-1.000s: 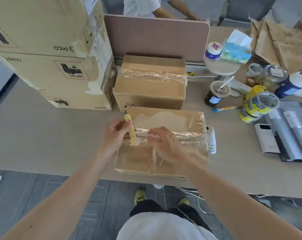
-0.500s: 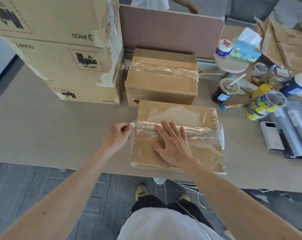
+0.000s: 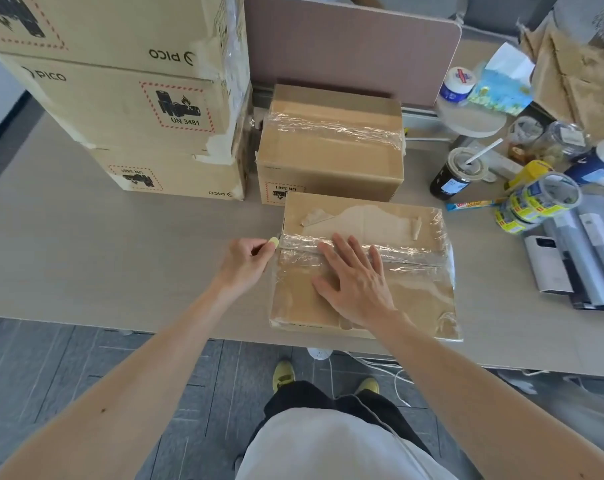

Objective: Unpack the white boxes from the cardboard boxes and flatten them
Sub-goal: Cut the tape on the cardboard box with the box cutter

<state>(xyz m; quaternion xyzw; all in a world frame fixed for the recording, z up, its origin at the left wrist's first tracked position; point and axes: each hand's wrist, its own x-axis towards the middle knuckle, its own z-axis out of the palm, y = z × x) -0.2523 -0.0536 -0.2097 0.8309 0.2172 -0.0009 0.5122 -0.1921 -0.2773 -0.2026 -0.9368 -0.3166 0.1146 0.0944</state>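
A taped cardboard box (image 3: 411,299) lies at the table's near edge, clear tape running across its top seam. My right hand (image 3: 354,278) rests flat on its lid, fingers spread, holding nothing. My left hand (image 3: 246,259) is closed around a pale yellow cutter (image 3: 273,242), whose end sits at the left end of the taped seam. A second taped cardboard box (image 3: 330,150) stands just behind. No white boxes are visible.
A stack of three large PICO cartons (image 3: 120,98) fills the table's back left. Right of the boxes are a dark drink cup (image 3: 454,174), tape rolls (image 3: 542,199), jars, grey pouches (image 3: 584,258) and flattened cardboard (image 3: 584,81). A pink divider (image 3: 352,46) stands behind.
My right hand left the tape and spread flat on the lid. My left hand drew the yellow cutter from upright on the box to the seam's left end.
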